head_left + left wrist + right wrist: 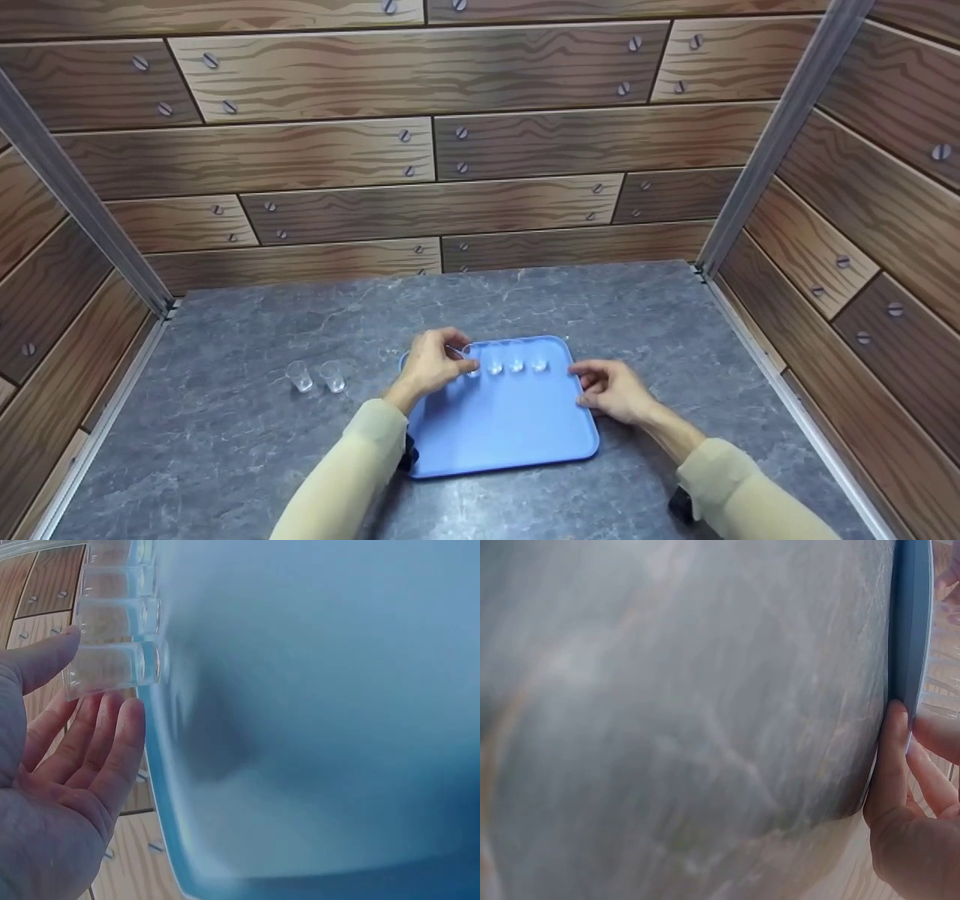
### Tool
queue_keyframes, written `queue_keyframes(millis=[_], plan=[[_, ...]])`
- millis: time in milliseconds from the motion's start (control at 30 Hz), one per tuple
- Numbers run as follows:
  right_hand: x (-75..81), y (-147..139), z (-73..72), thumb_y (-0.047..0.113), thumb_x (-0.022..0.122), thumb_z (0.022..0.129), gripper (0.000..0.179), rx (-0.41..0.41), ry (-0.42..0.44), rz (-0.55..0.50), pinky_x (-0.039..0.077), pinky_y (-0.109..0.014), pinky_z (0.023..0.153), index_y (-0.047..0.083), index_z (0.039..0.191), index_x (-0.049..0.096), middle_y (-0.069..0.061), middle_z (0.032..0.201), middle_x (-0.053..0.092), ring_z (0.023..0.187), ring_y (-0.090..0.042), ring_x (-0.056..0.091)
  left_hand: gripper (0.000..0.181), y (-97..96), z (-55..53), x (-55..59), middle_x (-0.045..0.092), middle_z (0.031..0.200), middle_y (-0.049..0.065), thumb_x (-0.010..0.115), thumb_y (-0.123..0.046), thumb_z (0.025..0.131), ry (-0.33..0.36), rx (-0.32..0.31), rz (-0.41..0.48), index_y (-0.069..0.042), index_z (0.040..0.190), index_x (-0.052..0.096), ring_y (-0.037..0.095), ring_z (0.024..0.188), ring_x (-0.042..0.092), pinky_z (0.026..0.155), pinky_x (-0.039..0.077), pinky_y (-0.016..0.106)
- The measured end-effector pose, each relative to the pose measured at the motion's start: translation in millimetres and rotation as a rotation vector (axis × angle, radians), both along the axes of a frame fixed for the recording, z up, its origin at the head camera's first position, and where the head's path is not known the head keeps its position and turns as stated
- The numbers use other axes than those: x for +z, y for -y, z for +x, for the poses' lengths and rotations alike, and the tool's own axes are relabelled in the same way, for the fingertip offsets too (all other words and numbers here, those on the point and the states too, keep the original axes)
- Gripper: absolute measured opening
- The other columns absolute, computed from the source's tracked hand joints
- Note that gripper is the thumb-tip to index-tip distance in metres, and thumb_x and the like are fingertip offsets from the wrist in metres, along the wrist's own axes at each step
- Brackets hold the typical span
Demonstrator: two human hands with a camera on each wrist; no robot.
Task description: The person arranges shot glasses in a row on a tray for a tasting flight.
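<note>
A blue rectangular tray [502,427] lies on the table, with several small clear shot glasses [517,365] upright in a row along its far side. At the row's left end, my left hand [433,365] holds the last shot glass [109,666] near its rim, thumb on one side and fingers on the other. That glass stands close beside its neighbour. My right hand [616,390] grips the tray's right edge, its fingertips on both sides of the rim [911,637]. Two more shot glasses [301,377] stand on the table left of the tray.
The grey marbled table [247,450] is bounded by wood-patterned panels [420,71] at the back and both sides. Metal posts [780,135] rise at the back corners.
</note>
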State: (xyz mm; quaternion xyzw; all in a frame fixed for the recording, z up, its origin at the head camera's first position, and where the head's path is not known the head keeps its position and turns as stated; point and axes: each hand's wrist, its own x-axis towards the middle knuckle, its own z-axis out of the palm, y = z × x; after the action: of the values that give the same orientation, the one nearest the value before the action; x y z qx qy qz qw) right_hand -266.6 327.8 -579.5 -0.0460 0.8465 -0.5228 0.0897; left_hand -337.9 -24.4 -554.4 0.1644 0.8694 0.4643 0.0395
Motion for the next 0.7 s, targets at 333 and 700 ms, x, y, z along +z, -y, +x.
queue_keyframes(millis=[333, 700], plan=[[2.0, -0.6, -0.6, -0.010, 0.081, 0.090, 0.053, -0.003, -0.001, 0.011, 0.061, -0.023, 0.062, -0.008, 0.142, 0.070, -0.015, 0.106, 0.068, 0.082, -0.015, 0.064, 0.036, -0.7, -0.3, -2.5, 0.084, 0.112, 0.012, 0.095, -0.015, 0.089, -0.006, 0.018, -0.009, -0.005, 0.120, 0.081, 0.025, 0.100, 0.081, 0.091, 0.069, 0.044], [0.4, -1.0, 1.0, -0.010, 0.081, 0.090, 0.056, 0.011, 0.000, -0.009, 0.062, -0.025, 0.061, -0.012, 0.144, 0.066, -0.017, 0.106, 0.068, 0.080, -0.012, 0.065, 0.042, 6.0, 4.8, -3.7, 0.084, 0.118, 0.014, 0.093, -0.015, 0.090, 0.007, 0.011, -0.017, -0.005, 0.128, 0.079, 0.030, 0.107, 0.082, 0.097, 0.068, 0.048]])
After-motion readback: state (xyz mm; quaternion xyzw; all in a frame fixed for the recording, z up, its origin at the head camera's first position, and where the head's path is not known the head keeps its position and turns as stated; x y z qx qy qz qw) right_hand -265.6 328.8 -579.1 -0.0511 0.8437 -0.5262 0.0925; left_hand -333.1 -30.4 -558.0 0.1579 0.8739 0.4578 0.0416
